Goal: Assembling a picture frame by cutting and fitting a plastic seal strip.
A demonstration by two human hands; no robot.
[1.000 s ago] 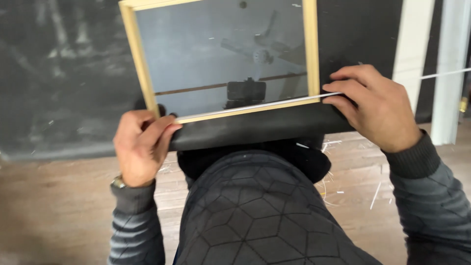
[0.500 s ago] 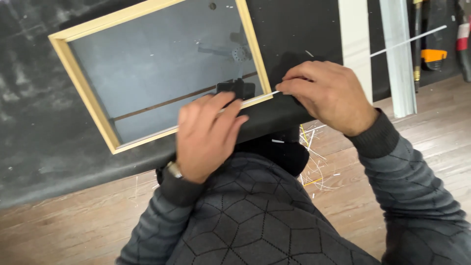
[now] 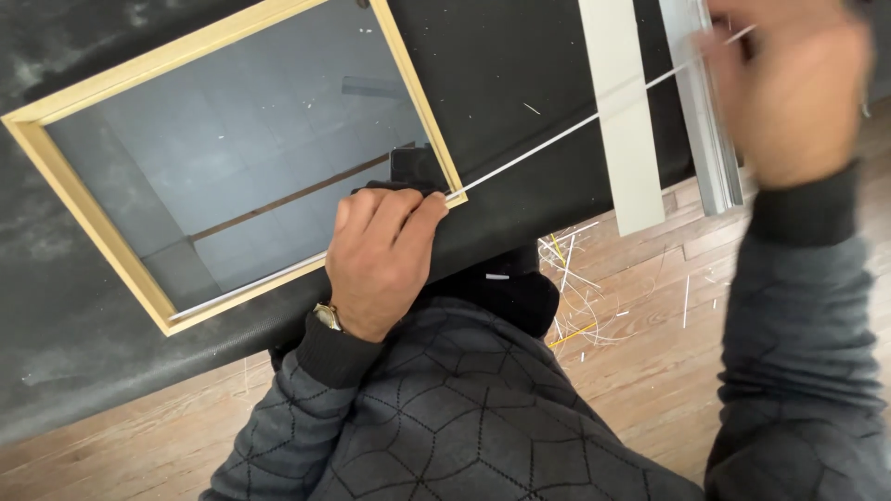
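A light wooden frame [image 3: 88, 218] with a grey mesh or glass panel lies on a black padded table [image 3: 83, 353]. My left hand [image 3: 380, 260] presses on the frame's near right corner, fingers bent over the rail. A thin white strip [image 3: 566, 133] runs from that corner up to the right. My right hand [image 3: 789, 88], blurred, is raised at the upper right and pinches the far end of the strip, pulled taut above the table.
A white flat bar [image 3: 617, 111] and a grey metal rail [image 3: 705, 121] stand against the table's right side. The wooden floor [image 3: 640, 306] below holds scattered thin white and yellow offcuts [image 3: 571, 278]. My grey quilted jacket fills the lower view.
My right hand left the frame's corner and rose far to the upper right, drawing the white strip out. My left hand slid right along the near rail to that corner.
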